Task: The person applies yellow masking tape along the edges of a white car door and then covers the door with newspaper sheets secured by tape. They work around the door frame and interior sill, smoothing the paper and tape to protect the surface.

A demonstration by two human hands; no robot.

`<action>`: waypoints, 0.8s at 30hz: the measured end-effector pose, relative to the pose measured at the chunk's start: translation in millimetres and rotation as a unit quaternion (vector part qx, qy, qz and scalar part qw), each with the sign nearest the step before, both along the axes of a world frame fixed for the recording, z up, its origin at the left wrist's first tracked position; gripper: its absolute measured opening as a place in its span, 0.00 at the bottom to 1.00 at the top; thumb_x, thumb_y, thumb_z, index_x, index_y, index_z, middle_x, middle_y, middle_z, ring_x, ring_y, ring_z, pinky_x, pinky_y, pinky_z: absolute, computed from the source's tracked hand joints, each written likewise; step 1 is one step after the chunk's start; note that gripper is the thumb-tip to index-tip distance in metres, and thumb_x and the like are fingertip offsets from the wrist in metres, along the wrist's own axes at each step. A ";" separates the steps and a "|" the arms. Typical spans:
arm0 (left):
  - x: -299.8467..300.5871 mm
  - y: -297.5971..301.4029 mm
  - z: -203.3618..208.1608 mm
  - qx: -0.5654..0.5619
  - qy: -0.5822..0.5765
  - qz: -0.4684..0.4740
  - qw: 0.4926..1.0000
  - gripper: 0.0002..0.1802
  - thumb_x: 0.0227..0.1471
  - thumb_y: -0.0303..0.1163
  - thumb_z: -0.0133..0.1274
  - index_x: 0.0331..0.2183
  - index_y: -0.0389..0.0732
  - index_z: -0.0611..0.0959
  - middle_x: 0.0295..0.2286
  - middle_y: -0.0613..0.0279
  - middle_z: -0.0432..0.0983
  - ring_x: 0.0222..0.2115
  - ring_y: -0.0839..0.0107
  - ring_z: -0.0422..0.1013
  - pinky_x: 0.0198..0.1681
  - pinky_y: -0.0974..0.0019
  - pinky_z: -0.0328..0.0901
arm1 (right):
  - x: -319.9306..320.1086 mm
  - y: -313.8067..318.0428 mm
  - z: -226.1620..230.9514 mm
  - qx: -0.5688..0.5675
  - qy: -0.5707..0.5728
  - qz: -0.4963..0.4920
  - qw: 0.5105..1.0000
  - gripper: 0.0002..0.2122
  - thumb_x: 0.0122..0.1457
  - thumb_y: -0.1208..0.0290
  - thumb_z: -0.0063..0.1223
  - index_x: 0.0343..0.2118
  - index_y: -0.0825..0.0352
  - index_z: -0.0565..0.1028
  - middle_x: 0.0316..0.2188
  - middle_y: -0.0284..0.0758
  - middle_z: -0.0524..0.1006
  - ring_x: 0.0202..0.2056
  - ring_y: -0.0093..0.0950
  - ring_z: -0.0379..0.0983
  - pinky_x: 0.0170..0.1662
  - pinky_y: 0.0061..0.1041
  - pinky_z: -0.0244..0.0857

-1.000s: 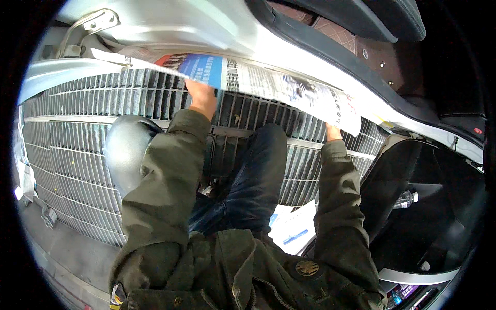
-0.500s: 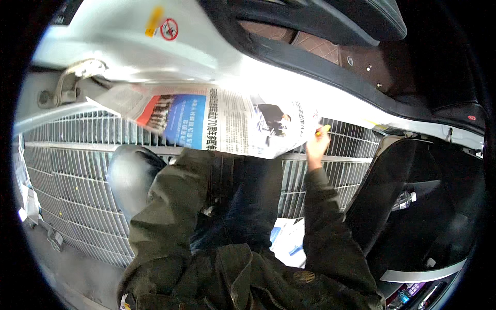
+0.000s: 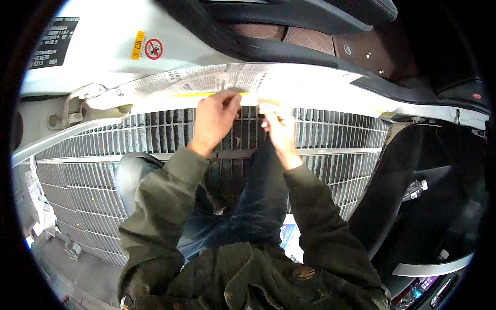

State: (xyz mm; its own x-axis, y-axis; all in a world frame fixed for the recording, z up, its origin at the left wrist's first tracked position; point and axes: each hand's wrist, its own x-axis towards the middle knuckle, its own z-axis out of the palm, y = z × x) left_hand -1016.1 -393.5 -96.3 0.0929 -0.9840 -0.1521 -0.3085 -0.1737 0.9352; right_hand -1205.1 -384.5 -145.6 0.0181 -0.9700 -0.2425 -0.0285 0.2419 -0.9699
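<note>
The work area is a floor of metal grating (image 3: 88, 178) beside the open side of a vehicle. Nearest, the wearer's legs are bent over the grating, apparently to bring both hands level with the low door sill (image 3: 336, 105). A printed paper (image 3: 291, 238) lies partly hidden beneath the right sleeve.

The left hand (image 3: 216, 121) has its thumb and fingertips drawn together at a narrow yellow strip (image 3: 188, 95); whether it pinches or presses the strip cannot be determined. The right hand (image 3: 279, 126), just beside it, has bent fingers raised near the sill edge; blur prevents confirming a grip.

The newspaper (image 3: 206, 80) extends lengthwise along the sill, beyond the hands. The strip follows its near edge, probably to secure that edge to the painted surface; the paper appears to serve as a cover.

To the right, the dark door panel (image 3: 444, 155) stands swung out, leaving the sill accessible; a clear bottle (image 3: 415, 190) sits in its pocket. Farthest, a dark seat (image 3: 356, 13) occupies the cabin.
</note>
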 end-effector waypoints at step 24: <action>145.1 26.7 -13.1 -0.022 0.249 0.329 0.910 0.07 0.59 0.29 0.48 0.37 0.37 0.72 0.31 0.60 0.75 0.32 0.71 0.76 0.30 0.70 0.71 | -109.8 -37.4 6.3 0.116 -0.093 -0.292 0.945 0.11 0.66 0.69 0.43 0.49 0.65 0.70 0.32 0.33 0.75 0.23 0.18 0.69 0.24 0.17 0.65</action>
State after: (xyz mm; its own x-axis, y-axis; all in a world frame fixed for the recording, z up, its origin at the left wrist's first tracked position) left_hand -871.0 -366.8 -109.5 0.5953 -0.7461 -0.2981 0.3136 -0.1259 0.9412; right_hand -1314.9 -422.0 -139.3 -0.4397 -0.7489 -0.4958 0.3415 0.3712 -0.8635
